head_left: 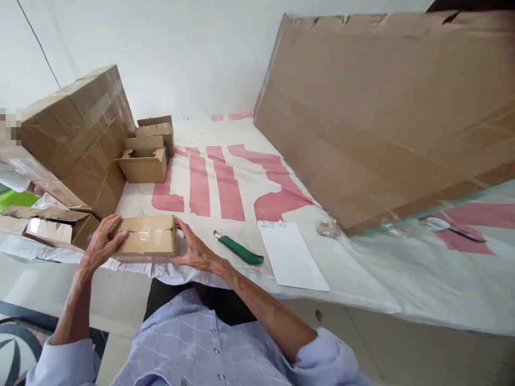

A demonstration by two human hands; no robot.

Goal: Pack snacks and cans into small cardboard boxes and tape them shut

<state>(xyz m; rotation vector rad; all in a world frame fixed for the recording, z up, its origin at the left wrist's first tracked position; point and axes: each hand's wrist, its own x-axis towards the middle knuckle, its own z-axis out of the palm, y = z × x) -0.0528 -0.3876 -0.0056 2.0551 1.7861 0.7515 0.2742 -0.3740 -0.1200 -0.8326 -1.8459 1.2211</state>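
A small closed cardboard box (147, 241) lies at the table's front edge, with a taped seam running across its top. My left hand (105, 241) grips its left end, thumb on the top and fingers along the side. Against the right end presses my right hand (193, 247), fingertips at the far corner and thumb near the front. Between them, the hands hold the box from both ends. Just right of my right hand lies a green utility knife (241, 251) with its tip pointing away to the left. White paper sheets (295, 260) with small clear pieces at the top lie beyond the knife.
Stacked taped cartons (80, 134) stand at left, beside two small open boxes (142, 167). An open box (82, 230) touches the area left of my left hand. A large cardboard panel (386, 118) leans at right, near a magnifying glass (438, 224). Another person's hand (36, 188) shows far left.
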